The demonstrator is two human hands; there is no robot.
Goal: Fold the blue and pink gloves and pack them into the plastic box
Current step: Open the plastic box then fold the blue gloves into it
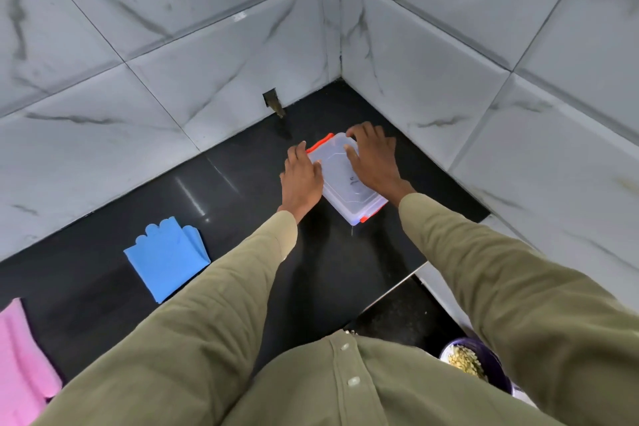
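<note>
A clear plastic box (pixel 347 188) with orange latches and its lid on sits on the black counter near the tiled corner. My left hand (pixel 301 176) grips the box's left edge by the far orange latch. My right hand (pixel 371 157) holds the right side and far corner, thumb on the lid. Folded blue gloves (pixel 166 258) lie flat to the left on the counter. Pink gloves (pixel 20 367) lie at the lower left edge, partly cut off by the frame.
White marble-look tiled walls (pixel 207 55) meet in a corner behind the box. The black counter (pixel 221 190) steps down at the right front edge. A dark bowl of yellowish grains (pixel 466 361) stands low at the right.
</note>
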